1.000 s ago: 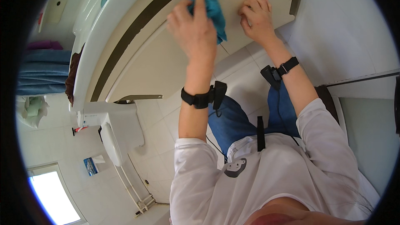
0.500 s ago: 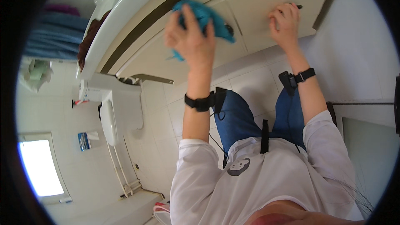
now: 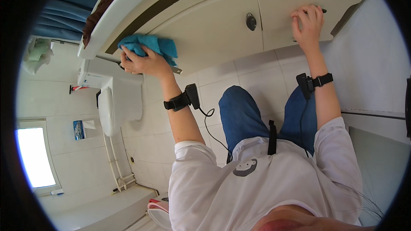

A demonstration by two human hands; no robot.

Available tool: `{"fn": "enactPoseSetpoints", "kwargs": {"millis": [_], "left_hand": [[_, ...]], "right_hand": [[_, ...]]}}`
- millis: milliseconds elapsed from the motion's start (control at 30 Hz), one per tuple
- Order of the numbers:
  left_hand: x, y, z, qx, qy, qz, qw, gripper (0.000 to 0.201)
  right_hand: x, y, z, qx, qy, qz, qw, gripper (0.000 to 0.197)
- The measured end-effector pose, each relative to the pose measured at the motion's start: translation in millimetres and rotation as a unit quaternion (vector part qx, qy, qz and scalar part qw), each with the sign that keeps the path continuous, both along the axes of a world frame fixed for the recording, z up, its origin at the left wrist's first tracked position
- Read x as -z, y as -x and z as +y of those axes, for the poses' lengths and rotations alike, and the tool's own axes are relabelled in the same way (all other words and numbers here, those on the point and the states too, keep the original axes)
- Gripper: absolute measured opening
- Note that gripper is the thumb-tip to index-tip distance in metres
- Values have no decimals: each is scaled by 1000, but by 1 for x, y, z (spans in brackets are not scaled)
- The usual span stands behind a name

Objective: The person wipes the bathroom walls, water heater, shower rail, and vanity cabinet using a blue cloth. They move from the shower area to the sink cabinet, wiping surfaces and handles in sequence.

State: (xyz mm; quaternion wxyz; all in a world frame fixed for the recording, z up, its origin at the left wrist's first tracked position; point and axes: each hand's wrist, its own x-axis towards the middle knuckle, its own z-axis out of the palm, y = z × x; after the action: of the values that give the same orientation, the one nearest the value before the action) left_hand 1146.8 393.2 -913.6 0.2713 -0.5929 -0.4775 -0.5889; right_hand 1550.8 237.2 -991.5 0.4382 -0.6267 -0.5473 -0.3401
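My left hand [image 3: 145, 63] is closed on a bright blue cloth [image 3: 160, 45], bunched against the far left end of the cream cabinet front. Part of the cloth spreads out past the fingers on the right. My right hand [image 3: 309, 25] has its fingers curled round a dark knob [image 3: 324, 11] on the right cabinet door [image 3: 280, 21]; only the knob's end shows beside the fingers. Between the hands, the left door [image 3: 209, 30] carries another dark oval knob [image 3: 251, 21]. Both wrists wear black straps with small black devices.
A white basin rim [image 3: 128, 10] runs above the cabinet, with a brown cloth [image 3: 100, 15] draped over it. Left of the cabinet stands a white toilet [image 3: 109, 107]. Beneath are pale floor tiles [image 3: 214, 92]; a white wall [image 3: 368, 60] stands close on the right.
My left hand has carried the blue cloth leftward along the cabinet front to its left end, uncovering the left door's knob. My right hand remains at the right door's knob.
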Motion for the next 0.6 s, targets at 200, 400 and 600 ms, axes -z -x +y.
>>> {"fn": "enactPoseSetpoints", "kwargs": {"millis": [200, 400, 600], "left_hand": [[37, -75, -18, 111, -9, -15, 994, 66], [65, -166, -61, 202, -48, 192, 959, 49], [85, -107, -36, 156, -15, 167, 973, 50]], "right_hand": [[-28, 37, 1, -78, 5, 48, 996, 12], [-28, 123, 19, -170, -1, 139, 976, 18], [-19, 120, 32, -154, -21, 154, 976, 16]]}}
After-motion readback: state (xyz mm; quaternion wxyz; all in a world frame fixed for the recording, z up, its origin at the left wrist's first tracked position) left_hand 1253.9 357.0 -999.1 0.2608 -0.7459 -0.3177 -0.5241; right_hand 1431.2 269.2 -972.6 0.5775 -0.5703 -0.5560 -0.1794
